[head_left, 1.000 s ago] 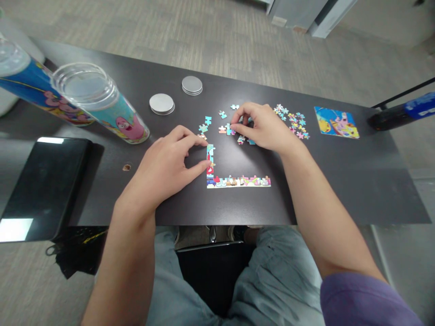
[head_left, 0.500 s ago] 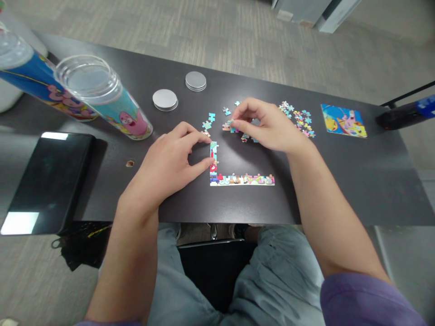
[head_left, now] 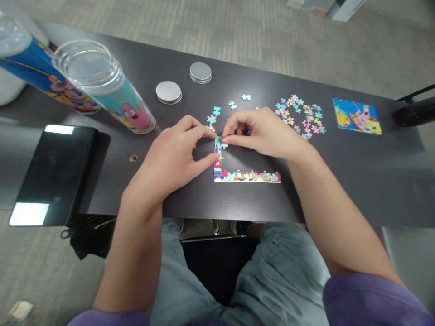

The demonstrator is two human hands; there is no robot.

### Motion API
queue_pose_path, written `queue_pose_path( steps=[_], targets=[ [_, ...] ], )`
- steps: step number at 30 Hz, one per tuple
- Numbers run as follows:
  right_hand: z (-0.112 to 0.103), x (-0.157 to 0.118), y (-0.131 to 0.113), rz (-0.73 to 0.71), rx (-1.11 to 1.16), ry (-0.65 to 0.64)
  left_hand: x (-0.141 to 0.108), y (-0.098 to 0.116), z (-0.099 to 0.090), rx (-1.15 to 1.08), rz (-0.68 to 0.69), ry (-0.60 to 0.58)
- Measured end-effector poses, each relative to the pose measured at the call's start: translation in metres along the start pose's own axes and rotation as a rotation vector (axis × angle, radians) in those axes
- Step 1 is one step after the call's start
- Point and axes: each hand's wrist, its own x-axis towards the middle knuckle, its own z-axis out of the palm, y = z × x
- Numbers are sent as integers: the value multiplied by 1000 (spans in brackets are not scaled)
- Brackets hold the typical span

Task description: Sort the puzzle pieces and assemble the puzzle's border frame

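Note:
Joined jigsaw pieces form an L-shaped strip [head_left: 247, 177] on the dark table. My left hand [head_left: 178, 156] rests at its upright arm, thumb and index finger apart, their tips touching the left side and top. A greenish jigsaw piece [head_left: 219, 140] is pinched between the thumb and index finger of my right hand [head_left: 253, 133], at the top of that arm. Whether it is joined there I cannot tell. Loose pieces [head_left: 211, 119] lie just beyond my left fingertips, and my right hand hides part of the table behind it.
A scattered pile of pieces [head_left: 306, 118] lies right of my right hand, with a picture card [head_left: 358, 116] farther right. Two stacks of silver lids [head_left: 168, 91] sit at the back. Clear-topped cartoon tubes [head_left: 131, 113] and a black tablet-like device [head_left: 54, 174] are at left.
My right hand has moved left and toward me, bringing its piece to the top of the strip's upright arm. My left hand stays on the strip. The whole view has shifted slightly.

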Motion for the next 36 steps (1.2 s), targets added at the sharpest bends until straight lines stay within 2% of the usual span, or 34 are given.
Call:
queue_pose_path(
  steps=[5, 11, 21, 29, 31, 34, 36],
  targets=[
    [0, 1, -2, -56, -104, 55, 0, 1, 0, 3, -10, 10],
    [-1, -1, 0, -90, -124, 24, -1, 1, 1, 0, -5, 16],
    [-2, 0, 3, -53, -187, 40, -1, 1, 1, 13, -10, 2],
    [-4, -1, -1, -80, -175, 44, 0, 1, 0, 3, -15, 1],
    [-13, -3, 0, -67, -176, 112, -1, 2, 0, -1, -20, 3],
    [-34, -7, 12, -40, -179, 318, -1, 1, 1, -15, -24, 10],
    [-50, -11, 24, -10, -218, 412, -1, 0, 2, -25, -20, 12]
  ],
)
